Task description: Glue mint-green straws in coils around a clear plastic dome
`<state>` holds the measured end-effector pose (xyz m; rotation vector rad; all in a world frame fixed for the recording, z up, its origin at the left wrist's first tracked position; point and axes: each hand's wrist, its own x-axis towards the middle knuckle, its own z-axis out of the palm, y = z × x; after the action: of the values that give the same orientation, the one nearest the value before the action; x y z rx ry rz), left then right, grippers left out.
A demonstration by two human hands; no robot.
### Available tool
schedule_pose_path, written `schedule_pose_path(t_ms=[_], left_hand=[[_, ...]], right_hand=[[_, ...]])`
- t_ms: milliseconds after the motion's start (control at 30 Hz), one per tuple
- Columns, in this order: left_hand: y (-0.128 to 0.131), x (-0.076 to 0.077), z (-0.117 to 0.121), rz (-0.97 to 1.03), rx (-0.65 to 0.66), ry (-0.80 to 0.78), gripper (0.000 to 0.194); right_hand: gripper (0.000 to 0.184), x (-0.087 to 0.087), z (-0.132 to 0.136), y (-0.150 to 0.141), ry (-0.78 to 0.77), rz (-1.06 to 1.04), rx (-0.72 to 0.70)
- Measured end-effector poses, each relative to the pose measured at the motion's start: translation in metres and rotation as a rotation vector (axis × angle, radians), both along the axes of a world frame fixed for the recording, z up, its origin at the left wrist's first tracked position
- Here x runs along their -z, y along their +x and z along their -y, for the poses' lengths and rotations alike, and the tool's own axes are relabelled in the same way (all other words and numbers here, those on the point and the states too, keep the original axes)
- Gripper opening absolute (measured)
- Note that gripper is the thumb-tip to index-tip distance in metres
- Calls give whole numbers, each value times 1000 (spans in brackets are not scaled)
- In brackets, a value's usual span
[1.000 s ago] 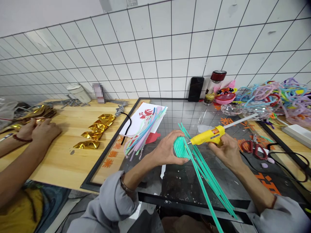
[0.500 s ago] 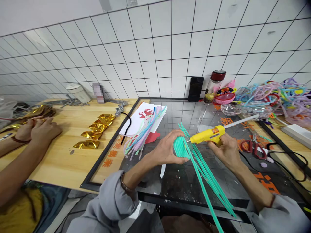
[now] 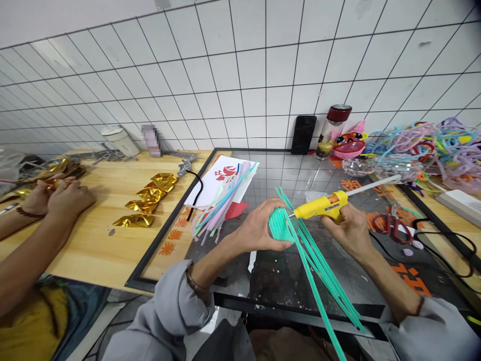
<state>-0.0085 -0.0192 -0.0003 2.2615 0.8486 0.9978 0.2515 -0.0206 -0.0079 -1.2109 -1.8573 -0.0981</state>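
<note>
My left hand (image 3: 259, 225) is closed around a round, clear-edged piece (image 3: 278, 224) covered in rows of green pipe cleaner. One long green pipe cleaner (image 3: 315, 293) runs from that piece down past the table edge. In my right hand (image 3: 349, 225) is a yellow hot glue gun (image 3: 323, 206), a white glue stick (image 3: 376, 185) poking out of its back. The nozzle points left and is at the rim of the green piece; whether it touches cannot be made out. Beneath, a bunch of loose green pipe cleaners (image 3: 334, 281) lies on the dark glass tabletop.
Pastel pipe cleaners (image 3: 221, 200) lie on white paper (image 3: 205, 193). Red-handled scissors (image 3: 394, 225), a phone (image 3: 303, 134), a lidded bottle (image 3: 332, 131) and a tangled pipe-cleaner pile (image 3: 424, 145) stand to the right. At left, another person's hands (image 3: 67, 198) work near gold foil pieces (image 3: 150, 195).
Both hands keep nearly the same position, with the glue gun nozzle still at the green piece. The view has tilted slightly.
</note>
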Motion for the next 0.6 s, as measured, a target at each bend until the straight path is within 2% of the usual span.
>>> schedule_pose_path(t_ms=[300,600], left_hand=[[0,-3,1,-6,3,1,73],[0,-2,1,-10,3,-7,75]], right_hand=[[18,1,-1,3,28,-5,-35],[16,-2,-1,0,37,3,6]])
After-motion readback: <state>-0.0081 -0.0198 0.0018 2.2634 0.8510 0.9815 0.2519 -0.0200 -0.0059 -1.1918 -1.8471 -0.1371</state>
